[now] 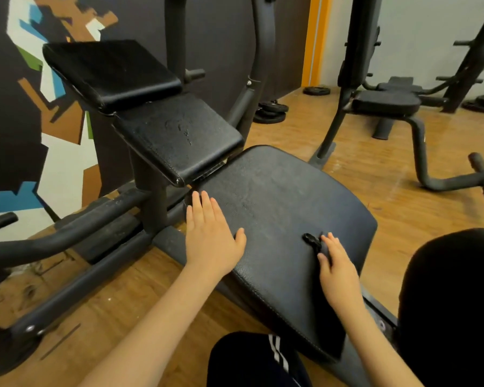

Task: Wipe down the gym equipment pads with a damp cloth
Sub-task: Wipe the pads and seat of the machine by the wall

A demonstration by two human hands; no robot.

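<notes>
Pads of black vinyl on a dark-framed gym machine fill the head view. The big seat pad (285,213) lies lowest and nearest, running from the centre down toward the person's knees. Just beyond its far edge sits the middle pad (179,138), tilted, its surface marked with wet-looking streaks and droplets. Above and behind that one is the top pad (109,71), also tilted, close to a painted wall (25,121) with blue, brown, green and white shapes.

The left hand (210,236) lies flat on the seat pad's left edge, fingers straight and together, thumb spread out across the vinyl, fingertips reaching toward the gap below the middle pad. It holds nothing. The right hand (337,268) rests on the right part of the same pad, fingers extended over a small dark cloth (313,241) bunched on the vinyl; the fingertips press on the cloth rather than curl round it, so this grip is apart too, though part of the cloth is hidden under the fingers.

The machine's frame (95,219) stands on a wooden floor (347,169). To the right stands another bench (386,103), with weight plates (271,111) on the floor by the wall. The person's dark trousers with white stripes (263,361) show at the bottom edge.
</notes>
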